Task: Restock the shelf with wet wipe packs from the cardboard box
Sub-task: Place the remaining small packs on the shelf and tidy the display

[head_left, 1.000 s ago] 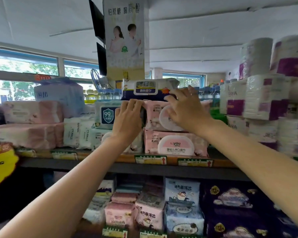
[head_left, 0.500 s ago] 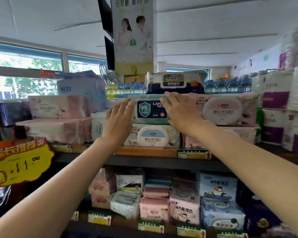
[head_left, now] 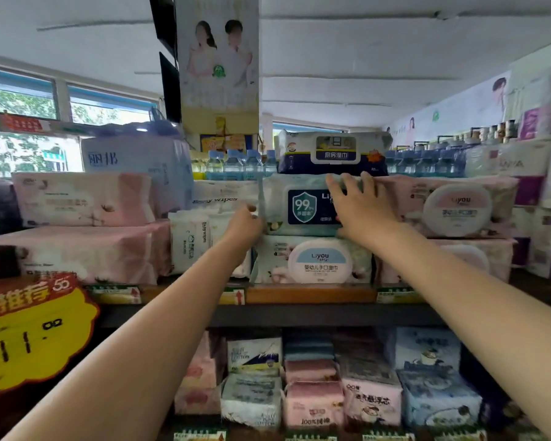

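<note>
Shop shelving is filling the view under a white ceiling, with windows glowing at the left and a poster hanging from a pillar above. A dark shelf [head_left: 299, 315] is carrying stacked wipe packs across its length, while a lower tier of tissue packs is running off the bottom edge. At the left a yellow price sign [head_left: 29, 335] is being cut off by the frame. Two bare forearms are reaching up from below. A green wet wipe pack [head_left: 299, 206] with a blue "99" shield is lying flat, long axis left to right and label facing out, on top of a pale Liyou pack [head_left: 312, 261] and beneath a navy pack [head_left: 331, 154]. The right hand [head_left: 361, 206] is spreading open fingers over the green pack's face, covering part of the label. The left hand [head_left: 242, 226] is pinching closed on that pack's left end seam; its fingertips are hard to make out.
</note>
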A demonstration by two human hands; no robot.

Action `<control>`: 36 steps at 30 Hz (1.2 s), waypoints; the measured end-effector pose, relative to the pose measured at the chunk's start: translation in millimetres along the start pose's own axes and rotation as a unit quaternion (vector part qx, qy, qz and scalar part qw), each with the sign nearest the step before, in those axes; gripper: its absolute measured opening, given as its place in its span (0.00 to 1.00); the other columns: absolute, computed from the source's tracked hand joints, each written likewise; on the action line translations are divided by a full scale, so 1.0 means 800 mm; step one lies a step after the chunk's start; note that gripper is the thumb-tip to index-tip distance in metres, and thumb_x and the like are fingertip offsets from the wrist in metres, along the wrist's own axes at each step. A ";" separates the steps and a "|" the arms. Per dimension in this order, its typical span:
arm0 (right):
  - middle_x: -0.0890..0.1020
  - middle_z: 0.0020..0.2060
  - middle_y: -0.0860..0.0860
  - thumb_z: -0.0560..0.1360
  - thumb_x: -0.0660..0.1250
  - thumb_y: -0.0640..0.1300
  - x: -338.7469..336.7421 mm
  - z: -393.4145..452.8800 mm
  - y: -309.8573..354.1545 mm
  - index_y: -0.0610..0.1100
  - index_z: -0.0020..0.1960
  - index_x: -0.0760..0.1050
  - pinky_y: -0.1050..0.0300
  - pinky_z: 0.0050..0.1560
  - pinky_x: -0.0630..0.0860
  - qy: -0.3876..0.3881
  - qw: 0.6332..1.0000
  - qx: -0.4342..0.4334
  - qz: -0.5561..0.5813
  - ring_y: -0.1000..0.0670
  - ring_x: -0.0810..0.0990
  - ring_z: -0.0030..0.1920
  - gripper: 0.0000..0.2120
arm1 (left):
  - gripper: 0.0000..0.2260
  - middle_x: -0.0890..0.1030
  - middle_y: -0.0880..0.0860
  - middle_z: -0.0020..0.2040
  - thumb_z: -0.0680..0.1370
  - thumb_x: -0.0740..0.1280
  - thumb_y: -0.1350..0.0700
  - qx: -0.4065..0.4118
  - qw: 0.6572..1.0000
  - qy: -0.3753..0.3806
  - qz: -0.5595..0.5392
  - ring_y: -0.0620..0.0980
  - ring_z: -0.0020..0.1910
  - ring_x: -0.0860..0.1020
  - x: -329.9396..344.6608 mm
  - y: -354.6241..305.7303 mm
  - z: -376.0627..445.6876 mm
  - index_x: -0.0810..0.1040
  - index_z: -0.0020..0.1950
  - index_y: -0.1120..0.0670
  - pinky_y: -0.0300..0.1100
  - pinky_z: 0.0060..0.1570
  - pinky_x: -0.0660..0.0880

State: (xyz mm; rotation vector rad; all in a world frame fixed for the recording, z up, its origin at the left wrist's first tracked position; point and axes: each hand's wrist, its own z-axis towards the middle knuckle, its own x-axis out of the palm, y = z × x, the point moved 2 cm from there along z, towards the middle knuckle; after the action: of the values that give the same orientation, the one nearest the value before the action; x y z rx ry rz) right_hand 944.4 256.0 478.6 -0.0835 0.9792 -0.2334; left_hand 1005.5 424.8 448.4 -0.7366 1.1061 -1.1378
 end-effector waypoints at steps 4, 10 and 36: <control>0.49 0.75 0.41 0.76 0.62 0.36 0.006 -0.002 0.001 0.45 0.76 0.38 0.37 0.72 0.52 -0.037 0.999 -0.001 -0.024 0.32 0.48 0.73 0.40 | 0.10 0.80 0.59 0.54 0.79 0.61 0.58 -0.007 0.997 -0.031 0.076 0.57 0.55 0.77 0.003 0.011 0.018 0.78 0.55 0.60 0.50 0.57 0.74; 0.44 0.75 0.38 0.76 0.59 0.34 0.001 -0.001 0.012 0.46 0.75 0.33 0.33 0.71 0.47 -0.009 0.999 0.001 -0.031 0.29 0.46 0.72 0.40 | 0.11 0.81 0.61 0.49 0.79 0.60 0.59 -0.014 0.989 -0.087 0.120 0.60 0.51 0.79 0.004 0.021 0.033 0.80 0.48 0.62 0.50 0.50 0.75; 0.51 0.74 0.38 0.73 0.67 0.42 0.061 0.069 0.239 0.45 0.76 0.40 0.43 0.72 0.58 0.100 0.978 -0.149 -0.107 0.37 0.53 0.74 0.43 | 0.35 0.59 0.60 0.73 0.75 0.67 0.60 0.132 0.782 0.074 0.605 0.59 0.68 0.68 -0.116 0.078 0.103 0.50 0.75 0.61 0.50 0.62 0.69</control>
State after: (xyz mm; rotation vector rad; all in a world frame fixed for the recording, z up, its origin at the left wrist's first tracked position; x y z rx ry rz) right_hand 1046.4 428.5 436.0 -0.4492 1.2029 -0.2944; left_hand 1100.7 526.1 446.2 0.3465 1.1895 -0.1930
